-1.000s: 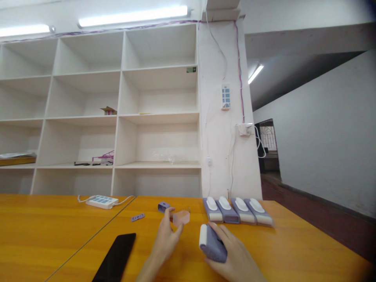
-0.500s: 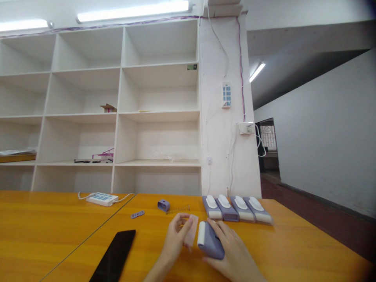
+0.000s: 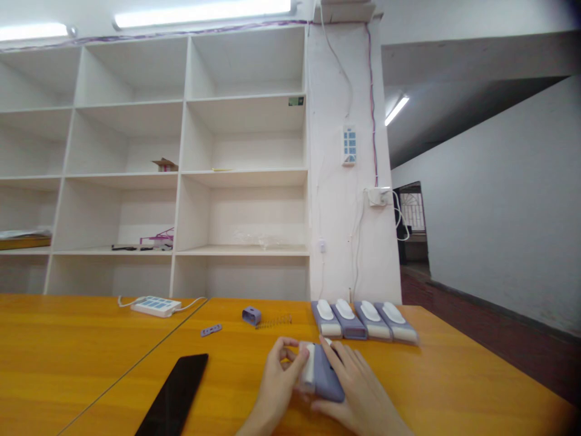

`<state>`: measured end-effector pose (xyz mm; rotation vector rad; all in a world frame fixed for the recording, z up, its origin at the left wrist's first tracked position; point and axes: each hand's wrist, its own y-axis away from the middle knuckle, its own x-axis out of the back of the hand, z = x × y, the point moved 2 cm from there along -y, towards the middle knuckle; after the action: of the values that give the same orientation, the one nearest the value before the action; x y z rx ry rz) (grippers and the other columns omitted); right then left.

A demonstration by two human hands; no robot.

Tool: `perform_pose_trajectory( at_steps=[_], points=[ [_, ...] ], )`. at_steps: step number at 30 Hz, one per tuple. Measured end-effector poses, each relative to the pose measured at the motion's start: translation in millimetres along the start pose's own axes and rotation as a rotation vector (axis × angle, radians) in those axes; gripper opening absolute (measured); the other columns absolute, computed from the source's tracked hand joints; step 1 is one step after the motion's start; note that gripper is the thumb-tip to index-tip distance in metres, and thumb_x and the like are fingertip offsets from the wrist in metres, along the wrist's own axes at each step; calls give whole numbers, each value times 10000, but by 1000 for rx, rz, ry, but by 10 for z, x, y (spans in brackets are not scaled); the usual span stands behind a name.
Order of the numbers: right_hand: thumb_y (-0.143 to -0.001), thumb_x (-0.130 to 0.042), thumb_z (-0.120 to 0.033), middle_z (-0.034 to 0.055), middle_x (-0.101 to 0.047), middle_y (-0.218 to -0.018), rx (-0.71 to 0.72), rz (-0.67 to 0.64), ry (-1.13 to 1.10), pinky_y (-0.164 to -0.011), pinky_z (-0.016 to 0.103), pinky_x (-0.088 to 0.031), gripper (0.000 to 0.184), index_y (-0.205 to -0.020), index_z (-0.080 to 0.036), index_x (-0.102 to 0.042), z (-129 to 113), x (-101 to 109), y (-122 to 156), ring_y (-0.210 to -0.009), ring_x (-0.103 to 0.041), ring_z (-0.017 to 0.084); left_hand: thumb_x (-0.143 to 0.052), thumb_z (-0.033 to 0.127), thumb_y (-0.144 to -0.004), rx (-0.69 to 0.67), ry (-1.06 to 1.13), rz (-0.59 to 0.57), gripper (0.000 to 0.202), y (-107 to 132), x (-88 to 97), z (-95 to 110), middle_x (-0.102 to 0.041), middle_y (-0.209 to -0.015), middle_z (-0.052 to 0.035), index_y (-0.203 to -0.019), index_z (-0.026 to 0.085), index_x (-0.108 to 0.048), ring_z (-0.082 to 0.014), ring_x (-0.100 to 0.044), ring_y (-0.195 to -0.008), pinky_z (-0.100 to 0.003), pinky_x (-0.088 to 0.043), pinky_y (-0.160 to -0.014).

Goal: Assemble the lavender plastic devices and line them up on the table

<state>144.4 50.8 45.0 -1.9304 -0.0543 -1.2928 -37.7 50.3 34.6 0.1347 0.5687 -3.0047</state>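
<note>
My right hand (image 3: 361, 384) is wrapped round a purple plastic case (image 3: 325, 376) with a white rounded end, held tilted just over the table. Against that white end, my left hand (image 3: 278, 376) pinches a thin translucent plastic cover (image 3: 307, 387) between thumb and fingers. The cover sits at the end of the case; my fingers hide how far it overlaps. Behind my hands lie a small hollow purple part (image 3: 251, 315) and a row of tiny springs (image 3: 275, 322). A flat purple piece with holes (image 3: 211, 330) rests further left.
Several purple-and-white cases (image 3: 354, 327) stand in a row at the back right of the orange table (image 3: 454, 387). At the front left lies a black flat slab (image 3: 175, 393). A white power strip (image 3: 155, 306) with a cord lies at the back, before white shelves (image 3: 245, 249).
My left hand has moved right and brought the translucent cover from beside the case onto its white end. My right hand keeps its hold on the case.
</note>
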Motion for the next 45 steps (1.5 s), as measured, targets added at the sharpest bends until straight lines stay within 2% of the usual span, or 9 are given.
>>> perform_pose_trajectory(
  at_steps=[7,13,16,18,22,27,34,41,45],
  points=[
    [-706,-781,-485,133,-568,-1377,74,13,31,-1046,474,-437,852,-1441,-209,-451,43,6,37,-1221,-541,350,-696,608,-758,-31,18,-36,468,11,-10,28,-631,-785,-37,-878,168,-591,-153,-603,-589,-195,-459,-393],
    [-745,-745,-441,133,-600,-1302,56,91,9,-983,453,-479,745,-1403,-209,-485,-50,73,-6,-1128,-586,330,-703,530,-801,-104,19,28,392,-32,40,43,-638,-774,-35,-867,160,-591,-147,-614,-651,-210,-502,-528],
    [-733,-748,-375,135,-597,-1299,48,112,15,-971,452,-481,747,-1408,-209,-475,-58,63,-15,-1111,-588,328,-704,554,-786,-92,56,39,413,-44,66,76,-641,-767,-37,-884,172,-578,-157,-608,-608,-203,-457,-438],
    [-725,-750,-365,131,-591,-1312,61,105,16,-976,449,-478,763,-1417,-219,-465,-32,34,-9,-1121,-584,329,-715,546,-780,-89,74,32,408,-35,62,103,-647,-767,-36,-878,176,-575,-159,-611,-607,-202,-451,-442],
    [-720,-751,-389,134,-571,-1348,105,83,31,-1009,460,-457,796,-1437,-221,-447,37,-28,7,-1178,-553,346,-746,488,-779,-115,85,18,364,6,7,144,-665,-780,-37,-827,167,-580,-155,-628,-679,-219,-485,-586],
    [-742,-735,-407,148,-568,-1342,139,81,47,-985,482,-472,814,-1463,-214,-409,38,-64,14,-1145,-567,355,-745,458,-792,-141,100,-13,340,28,-32,113,-684,-808,-44,-829,164,-579,-170,-636,-731,-255,-496,-679],
    [-771,-717,-497,164,-574,-1341,166,79,67,-967,498,-489,808,-1457,-192,-419,31,-87,46,-1133,-583,365,-739,439,-803,-124,136,-58,360,39,-52,8,-684,-787,-34,-747,189,-486,-161,-615,-725,-241,-469,-660],
    [-794,-684,-562,162,-575,-1362,202,97,79,-1004,463,-480,812,-1462,-189,-410,76,-136,89,-1211,-559,358,-718,462,-816,-119,98,-31,386,80,-91,-91,-610,-710,5,-721,193,-458,-123,-543,-645,-211,-421,-597],
    [-770,-705,-571,171,-602,-1326,209,94,104,-979,475,-496,807,-1426,-169,-461,66,-158,79,-1172,-584,369,-738,476,-790,-102,102,-30,417,81,-110,-161,-527,-644,43,-698,195,-443,-100,-481,-590,-199,-388,-555]
  ],
)
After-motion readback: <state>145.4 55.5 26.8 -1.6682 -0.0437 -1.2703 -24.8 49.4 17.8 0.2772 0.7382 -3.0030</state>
